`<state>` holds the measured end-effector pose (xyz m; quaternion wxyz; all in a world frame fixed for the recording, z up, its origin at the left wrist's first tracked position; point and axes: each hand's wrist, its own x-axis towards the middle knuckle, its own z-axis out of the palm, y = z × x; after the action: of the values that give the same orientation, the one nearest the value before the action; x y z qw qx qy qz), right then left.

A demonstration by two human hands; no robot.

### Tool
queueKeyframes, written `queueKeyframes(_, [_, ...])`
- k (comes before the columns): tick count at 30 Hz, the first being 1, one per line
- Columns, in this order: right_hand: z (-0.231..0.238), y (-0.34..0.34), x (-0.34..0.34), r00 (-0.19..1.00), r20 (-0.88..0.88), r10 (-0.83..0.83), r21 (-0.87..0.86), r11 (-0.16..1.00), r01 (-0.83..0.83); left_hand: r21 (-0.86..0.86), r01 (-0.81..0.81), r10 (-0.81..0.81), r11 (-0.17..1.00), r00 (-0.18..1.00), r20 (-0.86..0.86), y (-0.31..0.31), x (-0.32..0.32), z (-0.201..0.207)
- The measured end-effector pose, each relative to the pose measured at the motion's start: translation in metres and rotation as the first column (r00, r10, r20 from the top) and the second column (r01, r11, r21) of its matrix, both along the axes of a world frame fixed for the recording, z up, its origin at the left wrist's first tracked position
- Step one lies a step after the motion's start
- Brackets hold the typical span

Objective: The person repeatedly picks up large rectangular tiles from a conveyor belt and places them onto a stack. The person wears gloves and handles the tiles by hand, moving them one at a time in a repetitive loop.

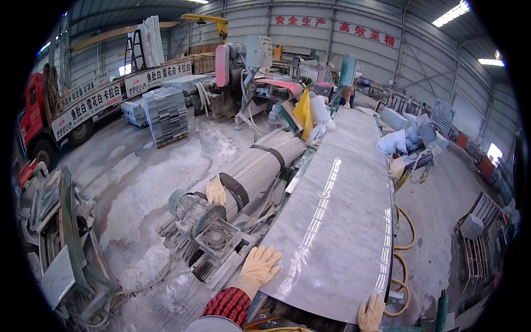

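Note:
A long, polished grey-white stone slab [345, 221] stretches away from me, with bright light reflections on its surface. My left hand [259, 268], in a cream rubber glove below a red-and-black checked sleeve, rests at the slab's near left edge with its fingers spread. At the near right corner, my right hand [371, 312] wears a matching glove. Its fingers lie on the slab's top, and the lower part of this hand is cut off by the picture's edge. Neither hand holds a loose thing.
Left of the slab sits a dusty motor [196, 213] beside a strapped bundle of strips [260, 166], with a loose glove [215, 190] on it. Yellow hoses [406, 271] loop along the right. A person [347, 97] stands at the far end. Stacked stone [166, 115] and a truck [38, 105] stand left.

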<state>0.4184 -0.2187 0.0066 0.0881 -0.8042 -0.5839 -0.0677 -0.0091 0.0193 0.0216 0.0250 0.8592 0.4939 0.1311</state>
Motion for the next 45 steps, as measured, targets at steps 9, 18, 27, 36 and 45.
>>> queueKeyframes(9, [0.003, 0.020, 0.016, 0.993, 0.055, 0.100, 0.124, 0.987, -0.106, 0.038, -0.003, 0.002, 0.999, 1.000, 0.021, 0.015, 0.009, 0.006])
queueKeyframes(18, [0.000, 0.048, 0.043, 0.978, -0.207, 0.027, -0.018, 0.999, -0.031, 0.064, 0.004, -0.006, 0.998, 1.000, 0.031, 0.038, 0.021, 0.007])
queueKeyframes(27, [-0.007, 0.077, 0.066, 0.983, -0.177, 0.051, 0.015, 0.999, -0.049, 0.027, 0.014, -0.015, 1.000, 1.000, 0.025, 0.052, 0.026, 0.010])
queueKeyframes(36, [-0.019, 0.106, 0.086, 0.990, -0.128, 0.052, 0.075, 0.996, -0.042, 0.076, 0.048, -0.050, 0.996, 0.998, 0.024, 0.062, 0.030, 0.007])
queueKeyframes(45, [-0.014, 0.114, 0.086, 0.985, -0.154, 0.083, 0.173, 0.983, -0.056, 0.092, 0.145, -0.154, 0.985, 0.984, 0.091, 0.066, 0.026, 0.003])
